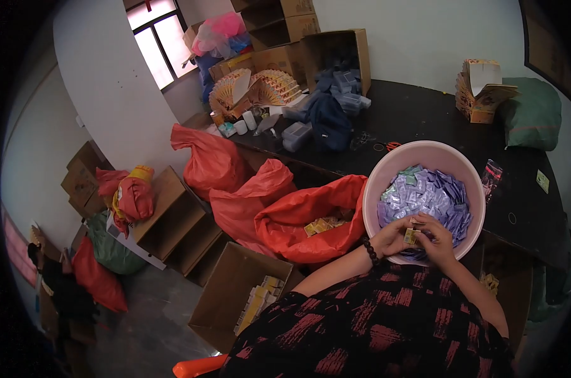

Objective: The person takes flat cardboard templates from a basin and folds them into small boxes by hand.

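Note:
Both my hands meet over the near edge of a pale pink tub (478, 208), which is filled with small purple packets (424, 195) and a few greenish ones. Between my fingers is a small yellow packet (410, 237). My left hand (391, 237), with a dark bead bracelet on the wrist, has its fingers closed on the packet. My right hand (438, 238) pinches it from the other side. An open red sack (285, 230) with yellow packets (323, 225) inside lies left of the tub.
An open carton (219, 302) holds yellow-white boxes at my left. Red sacks (216, 164) lean by the black table (418, 113). Clear containers (296, 135), a blue bag (329, 123) and orange-handled scissors (392, 146) lie on it. A person (62, 283) is at the far left.

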A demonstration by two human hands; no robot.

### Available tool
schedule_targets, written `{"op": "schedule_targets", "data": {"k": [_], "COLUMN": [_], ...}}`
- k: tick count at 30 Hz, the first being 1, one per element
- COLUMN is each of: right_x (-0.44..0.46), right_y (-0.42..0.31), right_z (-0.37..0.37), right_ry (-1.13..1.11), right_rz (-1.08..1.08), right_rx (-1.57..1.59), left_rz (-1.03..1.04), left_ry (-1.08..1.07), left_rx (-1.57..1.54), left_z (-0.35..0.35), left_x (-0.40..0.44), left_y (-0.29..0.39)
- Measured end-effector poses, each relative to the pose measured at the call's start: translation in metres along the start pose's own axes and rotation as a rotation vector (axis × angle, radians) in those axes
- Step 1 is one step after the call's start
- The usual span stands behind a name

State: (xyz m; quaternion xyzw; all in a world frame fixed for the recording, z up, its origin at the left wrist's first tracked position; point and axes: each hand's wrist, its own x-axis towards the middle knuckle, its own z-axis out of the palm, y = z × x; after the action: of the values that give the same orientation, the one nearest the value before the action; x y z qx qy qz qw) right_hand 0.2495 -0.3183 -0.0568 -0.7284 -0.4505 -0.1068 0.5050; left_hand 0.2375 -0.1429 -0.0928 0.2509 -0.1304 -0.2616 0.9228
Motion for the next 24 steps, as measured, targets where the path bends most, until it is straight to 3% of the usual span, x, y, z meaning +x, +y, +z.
{"op": "schedule_targets", "data": {"k": [6,10,12,16,19,21,24], "right_x": [-0.010,-0.004,-0.002,-0.003,-0.002,-0.002,-0.002], "right_y": [0.003,0.000,0.003,0.008,0.008,0.009,0.009], "right_z": [0.008,0.007,0.003,0.000,0.001,0.007,0.007], "right_ry": [0.076,0.127,0.078,0.073,0.064,0.178,0.229], "right_rz": [0.205,0.174,0.064,0.109,0.132,0.273,0.351], "right_rx": [0.150,0.181,0.017,0.037,0.106,0.361,0.492], "left_rz": [0.034,0.066,0.103,0.136,0.145,0.155,0.148], "left_ry": [-0.017,-0.027,-0.014,-0.026,-0.017,0.024,0.015], "left_rx": [0.023,0.031,0.000,0.031,0.025,0.047,0.031], "left_z": [0.005,-0.001,0.006,0.002,0.000,0.001,0.006], "left_x": [-0.002,-0.001,-0.002,-0.002,-0.001,0.000,-0.001], "left_y": [0.001,-0.001,0.000,0.000,0.000,-0.001,-0.002]}}
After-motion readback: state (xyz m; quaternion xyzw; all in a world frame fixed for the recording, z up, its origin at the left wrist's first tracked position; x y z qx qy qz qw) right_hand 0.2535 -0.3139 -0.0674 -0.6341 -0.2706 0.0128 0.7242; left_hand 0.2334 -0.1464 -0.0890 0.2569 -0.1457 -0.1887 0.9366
